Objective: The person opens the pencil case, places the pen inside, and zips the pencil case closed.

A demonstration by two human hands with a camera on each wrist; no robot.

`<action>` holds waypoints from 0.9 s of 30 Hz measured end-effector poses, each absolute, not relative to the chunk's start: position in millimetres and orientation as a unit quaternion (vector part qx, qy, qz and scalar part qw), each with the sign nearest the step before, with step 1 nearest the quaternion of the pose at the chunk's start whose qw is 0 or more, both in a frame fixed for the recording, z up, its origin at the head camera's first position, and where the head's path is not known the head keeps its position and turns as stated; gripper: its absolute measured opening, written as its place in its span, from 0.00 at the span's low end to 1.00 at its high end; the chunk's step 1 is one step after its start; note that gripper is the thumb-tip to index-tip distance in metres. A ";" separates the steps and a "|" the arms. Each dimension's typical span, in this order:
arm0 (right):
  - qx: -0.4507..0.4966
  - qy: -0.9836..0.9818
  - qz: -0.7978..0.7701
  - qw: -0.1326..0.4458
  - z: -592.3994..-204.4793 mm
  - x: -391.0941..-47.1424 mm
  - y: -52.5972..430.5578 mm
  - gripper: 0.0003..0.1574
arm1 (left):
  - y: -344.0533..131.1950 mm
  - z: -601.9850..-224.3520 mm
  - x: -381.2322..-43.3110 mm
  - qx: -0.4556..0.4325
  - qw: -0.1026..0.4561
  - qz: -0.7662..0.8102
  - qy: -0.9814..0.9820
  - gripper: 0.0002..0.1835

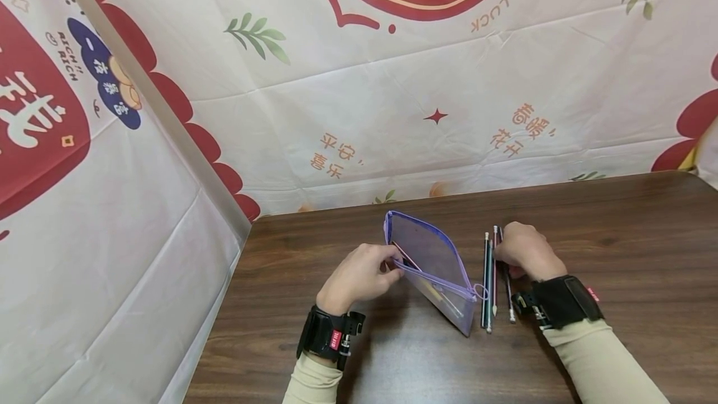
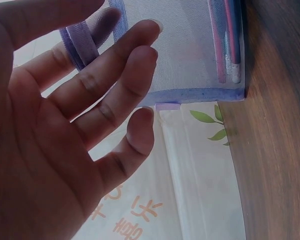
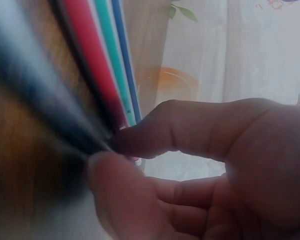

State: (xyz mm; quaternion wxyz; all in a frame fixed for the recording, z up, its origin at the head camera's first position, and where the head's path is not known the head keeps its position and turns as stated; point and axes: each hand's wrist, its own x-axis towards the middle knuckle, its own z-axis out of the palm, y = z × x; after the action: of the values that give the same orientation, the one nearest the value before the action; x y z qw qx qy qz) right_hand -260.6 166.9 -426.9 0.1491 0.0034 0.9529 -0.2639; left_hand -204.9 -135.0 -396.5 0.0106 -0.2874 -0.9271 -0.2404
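A purple mesh zip pouch (image 1: 429, 245) stands upright on the table with its mouth spread wide. My left hand (image 1: 359, 272) pinches the zipper edge (image 2: 82, 45) between thumb and index finger, its other fingers loosely bent. Pencils (image 2: 232, 40) show through the mesh along one side of the pouch. To the right of the pouch, several pencils (image 1: 486, 282) lie side by side, among them red, green and blue ones in the right wrist view. My right hand (image 1: 527, 251) pinches a dark pencil (image 1: 508, 288) near its far end; it is blurred in the right wrist view.
The brown wooden table (image 1: 634, 254) extends to both sides of the hands. A printed white cloth (image 1: 392, 98) hangs behind its back edge, and another white cloth (image 1: 112, 235) covers the left side. A zipper pull loop (image 1: 480, 292) sticks out toward the pencils.
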 end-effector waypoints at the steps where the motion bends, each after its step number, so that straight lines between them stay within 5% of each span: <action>1: 0.006 0.954 -0.263 0.146 -427.7 -261.0 166.7 0.09 | -135.1 -396.7 -204.9 -0.288 0.011 -0.241 -0.927 0.02; 27: 0.012 0.961 -0.236 0.142 -416.9 -261.7 168.7 0.18 | -135.0 -397.9 -204.5 -0.288 0.008 -0.247 -0.925 0.03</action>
State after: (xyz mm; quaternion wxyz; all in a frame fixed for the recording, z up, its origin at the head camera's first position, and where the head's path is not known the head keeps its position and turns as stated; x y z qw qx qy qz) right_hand -261.7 168.7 -416.9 0.1417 0.0117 0.9613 -0.2359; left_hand -204.5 -135.0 -397.9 0.0082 -0.2879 -0.9253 -0.2468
